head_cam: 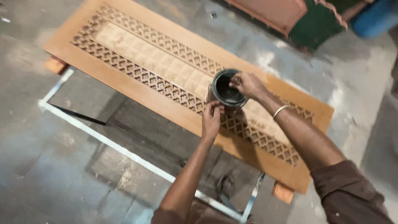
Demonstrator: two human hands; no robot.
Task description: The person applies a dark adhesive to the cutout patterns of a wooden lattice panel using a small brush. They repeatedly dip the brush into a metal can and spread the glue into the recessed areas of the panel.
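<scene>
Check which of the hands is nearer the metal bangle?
Right. The bangle sits on the right wrist, just behind the right hand, which grips the far rim of the black can. The left hand holds the can's near side, farther from the bangle.

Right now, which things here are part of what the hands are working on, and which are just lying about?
In use:
- tin can, gripped at its rim by left hand and right hand
- carved wooden panel under it

Lying about:
- metal frame
- wooden blocks
- green and brown furniture
</scene>
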